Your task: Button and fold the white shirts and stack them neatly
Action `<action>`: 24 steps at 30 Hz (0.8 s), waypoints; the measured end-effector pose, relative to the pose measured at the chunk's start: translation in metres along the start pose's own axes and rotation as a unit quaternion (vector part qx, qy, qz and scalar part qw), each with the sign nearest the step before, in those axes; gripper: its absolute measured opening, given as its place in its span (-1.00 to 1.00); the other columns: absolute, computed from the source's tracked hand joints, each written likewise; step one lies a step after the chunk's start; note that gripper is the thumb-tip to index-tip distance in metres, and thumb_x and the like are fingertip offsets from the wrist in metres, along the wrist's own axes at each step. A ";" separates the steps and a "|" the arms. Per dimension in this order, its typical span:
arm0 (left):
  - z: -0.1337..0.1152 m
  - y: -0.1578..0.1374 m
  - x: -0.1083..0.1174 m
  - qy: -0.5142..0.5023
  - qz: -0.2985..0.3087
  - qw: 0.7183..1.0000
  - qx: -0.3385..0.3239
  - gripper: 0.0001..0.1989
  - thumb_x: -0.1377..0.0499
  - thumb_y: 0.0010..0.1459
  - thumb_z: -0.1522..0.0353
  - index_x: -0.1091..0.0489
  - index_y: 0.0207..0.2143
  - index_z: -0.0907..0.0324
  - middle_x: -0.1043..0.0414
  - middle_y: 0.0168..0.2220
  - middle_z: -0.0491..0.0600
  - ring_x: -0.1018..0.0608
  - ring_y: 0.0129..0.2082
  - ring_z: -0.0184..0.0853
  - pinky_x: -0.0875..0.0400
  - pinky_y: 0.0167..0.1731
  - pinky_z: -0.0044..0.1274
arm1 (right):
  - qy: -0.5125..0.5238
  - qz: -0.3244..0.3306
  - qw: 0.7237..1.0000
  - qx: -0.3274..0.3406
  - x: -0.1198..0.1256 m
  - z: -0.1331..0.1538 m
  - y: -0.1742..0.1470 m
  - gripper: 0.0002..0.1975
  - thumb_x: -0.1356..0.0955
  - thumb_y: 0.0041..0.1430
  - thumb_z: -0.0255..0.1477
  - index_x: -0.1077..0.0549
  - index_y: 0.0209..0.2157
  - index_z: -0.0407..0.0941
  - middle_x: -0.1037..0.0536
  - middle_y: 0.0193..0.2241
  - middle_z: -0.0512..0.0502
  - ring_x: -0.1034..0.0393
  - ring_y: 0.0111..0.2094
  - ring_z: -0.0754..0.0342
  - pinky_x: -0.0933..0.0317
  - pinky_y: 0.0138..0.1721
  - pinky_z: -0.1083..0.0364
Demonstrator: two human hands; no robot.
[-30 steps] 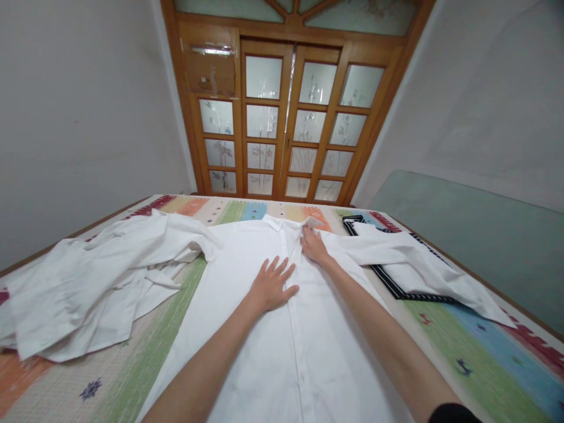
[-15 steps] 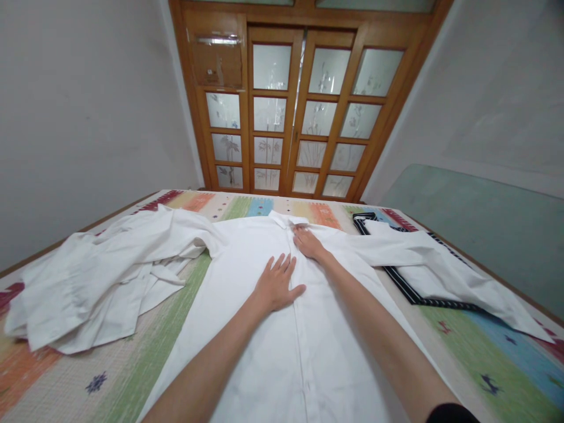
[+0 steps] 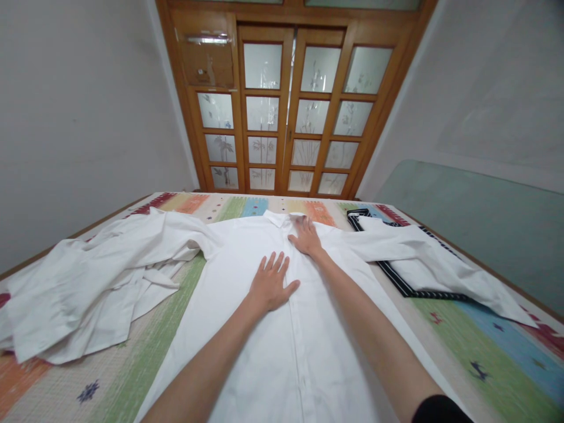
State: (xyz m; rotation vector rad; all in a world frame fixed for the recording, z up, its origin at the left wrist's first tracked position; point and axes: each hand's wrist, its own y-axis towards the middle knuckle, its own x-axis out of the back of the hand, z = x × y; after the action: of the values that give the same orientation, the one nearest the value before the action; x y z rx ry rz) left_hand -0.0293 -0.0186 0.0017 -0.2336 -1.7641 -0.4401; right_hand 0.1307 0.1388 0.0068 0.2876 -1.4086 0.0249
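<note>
Pale walls [image 3: 79, 117] flank wooden doors with frosted glass panes [image 3: 283, 117], and a pale green panel [image 3: 462, 200] stands to the right. Below spreads a cover striped in green, orange, blue and dark red [image 3: 150, 329]. On its middle a white long-sleeved cloth shirt [image 3: 238, 247] lies front up, collar [image 3: 275, 218] towards the doors. Crumpled white cloth [image 3: 88, 282] lies to its left; its right sleeve crosses a white piece with black-and-white striped edging [image 3: 409, 276].

The right hand [image 3: 306, 238], its fingers curled in at the neckline a second ago, is now flatter with the thumb out, so it seems to press the fabric rather than pinch it (the fingertips are blurred against the collar). The left hand [image 3: 272, 286] rests open, fingers spread, palm down on the chest beside the button placket [image 3: 296, 341]. Neither hand appears to have hold of anything.
</note>
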 end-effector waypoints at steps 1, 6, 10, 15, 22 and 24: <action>0.000 0.000 0.000 0.001 -0.003 1.000 -0.001 -0.26 0.21 0.27 -0.07 -0.02 0.34 0.17 0.03 0.38 0.09 0.01 0.38 -0.06 0.14 0.32 -0.16 | 0.006 -0.014 1.000 -0.010 0.000 -0.001 -0.001 -0.21 -0.18 0.24 -0.14 0.04 0.35 -0.32 0.12 0.38 -0.35 0.35 0.39 -0.25 0.25 0.31 -0.15; -0.001 0.000 0.002 0.003 -0.001 1.000 0.002 -0.34 0.18 0.31 0.03 -0.09 0.31 0.20 -0.03 0.36 0.10 -0.03 0.37 -0.07 0.10 0.32 -0.16 | 0.024 -0.024 0.998 -0.051 0.004 0.001 -0.004 -0.19 -0.20 0.20 -0.11 0.02 0.33 -0.31 -0.06 0.33 -0.40 0.05 0.33 -0.23 0.07 0.26 -0.10; -0.002 0.000 0.001 0.010 -0.024 1.000 0.000 -0.40 0.13 0.32 0.10 -0.15 0.28 0.20 -0.11 0.33 0.11 -0.08 0.35 -0.07 0.02 0.30 -0.15 | 0.010 -0.025 0.999 -0.031 0.006 0.003 -0.006 -0.30 -0.20 0.23 -0.14 -0.13 0.27 -0.29 -0.23 0.25 -0.39 -0.05 0.28 -0.18 0.09 0.26 -0.06; -0.003 0.000 -0.001 0.021 -0.042 0.999 0.000 -0.43 0.10 0.32 0.12 -0.19 0.26 0.21 -0.16 0.31 0.12 -0.14 0.33 -0.08 -0.01 0.29 -0.16 | 0.020 -0.022 1.000 0.001 0.004 0.000 -0.004 -0.36 -0.19 0.28 -0.20 -0.18 0.24 -0.34 -0.22 0.26 -0.40 -0.05 0.29 -0.13 0.11 0.26 0.00; -0.003 -0.001 -0.001 0.020 -0.030 0.999 -0.002 -0.40 0.14 0.33 0.11 -0.15 0.28 0.25 -0.11 0.33 0.12 -0.10 0.35 -0.07 0.03 0.30 -0.15 | 0.021 -0.002 1.000 -0.005 0.000 -0.006 0.006 -0.30 -0.17 0.30 -0.17 -0.07 0.29 -0.37 -0.13 0.30 -0.40 0.03 0.33 -0.13 0.16 0.28 0.00; -0.002 -0.001 -0.003 0.023 -0.032 0.999 -0.005 -0.40 0.15 0.33 0.10 -0.14 0.29 0.23 -0.11 0.33 0.11 -0.09 0.35 -0.08 0.02 0.30 -0.16 | 0.020 0.000 1.000 -0.009 0.000 -0.009 0.009 -0.30 -0.16 0.30 -0.16 -0.08 0.30 -0.35 -0.16 0.29 -0.39 0.00 0.32 -0.12 0.15 0.27 0.01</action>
State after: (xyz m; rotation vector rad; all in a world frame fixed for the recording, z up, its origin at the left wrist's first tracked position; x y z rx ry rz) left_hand -0.0275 -0.0203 -0.0006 -0.1727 -1.7294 -0.4962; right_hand 0.1374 0.1494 0.0074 0.2701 -1.3688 0.0169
